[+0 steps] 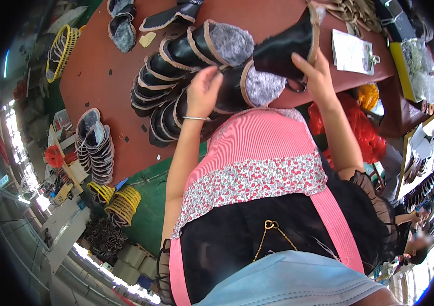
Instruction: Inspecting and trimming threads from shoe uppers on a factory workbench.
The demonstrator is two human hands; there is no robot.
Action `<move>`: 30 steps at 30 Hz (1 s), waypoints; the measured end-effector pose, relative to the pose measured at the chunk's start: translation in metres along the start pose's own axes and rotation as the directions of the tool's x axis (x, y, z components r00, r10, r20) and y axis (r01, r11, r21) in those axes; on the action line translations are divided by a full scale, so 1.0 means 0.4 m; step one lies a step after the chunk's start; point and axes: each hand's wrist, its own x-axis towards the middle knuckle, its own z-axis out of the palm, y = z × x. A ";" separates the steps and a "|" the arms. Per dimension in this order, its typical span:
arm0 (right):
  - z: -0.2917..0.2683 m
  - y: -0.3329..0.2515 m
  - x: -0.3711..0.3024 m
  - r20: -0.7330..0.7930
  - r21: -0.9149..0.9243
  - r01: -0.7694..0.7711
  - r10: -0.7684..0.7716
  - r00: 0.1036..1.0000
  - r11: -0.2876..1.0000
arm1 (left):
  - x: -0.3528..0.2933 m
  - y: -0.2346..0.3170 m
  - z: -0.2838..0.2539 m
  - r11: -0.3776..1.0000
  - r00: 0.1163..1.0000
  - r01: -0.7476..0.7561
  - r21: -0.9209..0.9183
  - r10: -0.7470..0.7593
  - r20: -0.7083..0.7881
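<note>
A black boot upper [284,53] with a tan edge is raised at the right of the stacks, tilted. My right hand [315,71] grips it by its edge, thumb on the black face and fingers partly hidden behind. Close to the stacked uppers is my left hand [204,91], a bracelet at its wrist. Its fingers are curled toward the thumb; what they hold, if anything, I cannot make out. Two rows of nested black boot uppers lie before me, the far row [176,56] and the near row [234,86], grey fur lining showing at their right ends.
The reddish-brown table [94,71] carries another fur-lined stack [94,145] at left and loose uppers [173,19] at the far side. A clipboard with paper [352,53] lies at right. Yellow baskets [123,204] stand beyond the left edge; red plastic bags [352,130] are at right.
</note>
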 end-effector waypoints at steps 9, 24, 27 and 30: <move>0.001 0.102 -0.077 0.005 -0.120 -0.020 0.021 1.000 0.993 | -0.030 -0.088 0.104 0.701 0.988 -0.132 0.701 0.040 0.146; 0.082 0.545 0.026 -0.105 -0.450 -0.313 0.299 0.949 0.836 | 0.176 0.061 -0.107 0.668 0.928 0.315 -0.674 -0.367 0.070; 0.139 0.469 0.031 -0.134 -0.751 -0.229 0.197 0.971 0.619 | 0.463 -0.072 -0.167 0.548 0.914 0.202 -0.812 -0.402 -0.044; 0.184 0.366 0.010 -0.224 -0.750 -0.248 0.117 0.967 0.613 | 0.684 -0.137 -0.119 0.433 0.714 0.448 -0.782 -0.699 0.022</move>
